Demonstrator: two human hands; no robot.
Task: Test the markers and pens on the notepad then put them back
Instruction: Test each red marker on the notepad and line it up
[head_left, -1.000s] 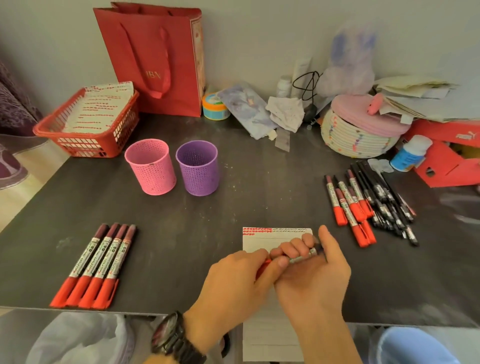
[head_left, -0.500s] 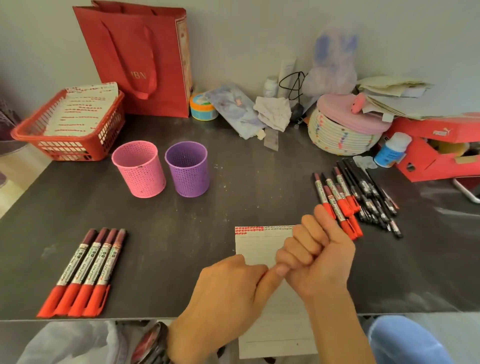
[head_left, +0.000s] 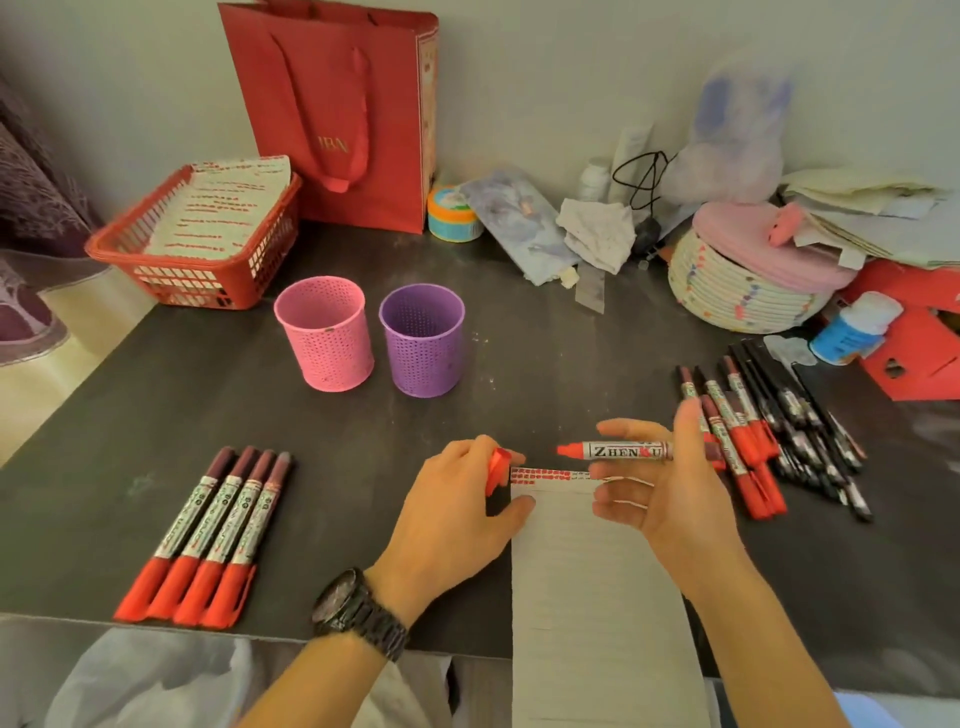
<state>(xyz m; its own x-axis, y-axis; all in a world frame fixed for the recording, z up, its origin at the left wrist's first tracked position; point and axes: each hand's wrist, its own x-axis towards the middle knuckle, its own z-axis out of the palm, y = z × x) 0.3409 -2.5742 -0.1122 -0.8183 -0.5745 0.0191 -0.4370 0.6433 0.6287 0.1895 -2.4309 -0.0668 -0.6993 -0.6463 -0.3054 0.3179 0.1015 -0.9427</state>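
My right hand (head_left: 662, 488) holds an uncapped red marker (head_left: 621, 450) level above the top of the notepad (head_left: 587, 582), its red tip pointing left. My left hand (head_left: 457, 514) pinches the marker's red cap (head_left: 497, 470) just left of the pad. The notepad's top lines carry rows of red marks. Several capped red markers (head_left: 208, 535) lie in a row at the left. A pile of red markers and black pens (head_left: 769, 436) lies at the right, beside my right hand.
A pink cup (head_left: 324, 332) and a purple cup (head_left: 422, 340) stand behind the pad. A red basket (head_left: 197, 280) with marked sheets and a red gift bag (head_left: 337, 114) sit at the back left. A coiled basket (head_left: 737, 291), a red box (head_left: 914, 332) and clutter fill the back right.
My two hands were pressed together around the capped marker. They have pulled apart: the cap came off in my left hand and the marker's tip is bare in my right.
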